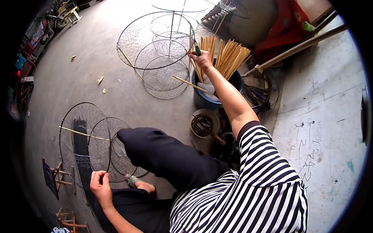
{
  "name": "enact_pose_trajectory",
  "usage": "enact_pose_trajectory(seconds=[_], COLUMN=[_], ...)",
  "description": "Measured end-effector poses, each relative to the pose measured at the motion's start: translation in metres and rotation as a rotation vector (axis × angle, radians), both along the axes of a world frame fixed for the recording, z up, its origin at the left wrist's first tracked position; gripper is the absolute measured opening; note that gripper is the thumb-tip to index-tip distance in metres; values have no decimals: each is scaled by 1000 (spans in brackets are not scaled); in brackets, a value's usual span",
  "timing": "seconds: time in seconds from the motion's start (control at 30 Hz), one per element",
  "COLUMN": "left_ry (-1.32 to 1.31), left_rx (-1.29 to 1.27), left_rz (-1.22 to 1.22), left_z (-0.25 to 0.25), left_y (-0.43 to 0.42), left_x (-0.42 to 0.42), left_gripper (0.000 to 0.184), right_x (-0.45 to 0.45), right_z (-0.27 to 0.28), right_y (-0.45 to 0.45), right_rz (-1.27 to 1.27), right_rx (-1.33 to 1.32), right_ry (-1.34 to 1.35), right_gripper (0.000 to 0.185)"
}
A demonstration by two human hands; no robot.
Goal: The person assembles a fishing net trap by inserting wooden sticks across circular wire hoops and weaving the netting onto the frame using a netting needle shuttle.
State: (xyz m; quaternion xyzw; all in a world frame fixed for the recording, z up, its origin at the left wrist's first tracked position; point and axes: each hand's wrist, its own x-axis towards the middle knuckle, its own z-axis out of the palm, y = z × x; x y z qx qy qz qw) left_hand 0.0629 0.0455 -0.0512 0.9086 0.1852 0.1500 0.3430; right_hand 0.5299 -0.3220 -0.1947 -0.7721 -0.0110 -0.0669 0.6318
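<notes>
My left hand (100, 187) is at the lower left, thumb and fingers pinched on the black hoop of a round net frame (104, 116). A thin bamboo stick (83, 133) runs across that frame. My right hand (202, 60) is closed around a green-handled tool (197, 49) near the rim of a second net frame (134, 19). Just below and beside this hand, many bamboo sticks (233, 54) stand in a blue bucket (206, 101). One stick (190, 83) leans out over the bucket's left side.
A small white bucket (216, 116) with dark pieces stands below the blue one. Another person's shoe (211, 17) shows at the top. At right is a marked white board (314, 108) with a wooden pole (297, 48). Low stools (58, 176) stand at lower left.
</notes>
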Motion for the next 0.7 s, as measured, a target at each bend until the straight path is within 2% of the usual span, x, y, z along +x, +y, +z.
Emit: enact_pose_trajectory(seconds=[0.3,0.47,0.6,0.7], left_ry=[-22,-46,-53,-70], left_rx=[2,25,24,22], left_rz=[0,-21,-23,-22], left_z=[4,5,2,3], left_y=[-1,1,4,3], left_x=[-7,-14,-20,-23], left_gripper=[9,8,8,8], right_x=[-8,-36,-29,-25], right_z=[5,27,33,57], right_y=[-26,-38,-29,-11], right_rz=[12,-38,-39,-27], right_rx=[-97,-272,-268,-465], right_ry=[-150,-224,-240,-238], right_gripper=[10,21,21,21])
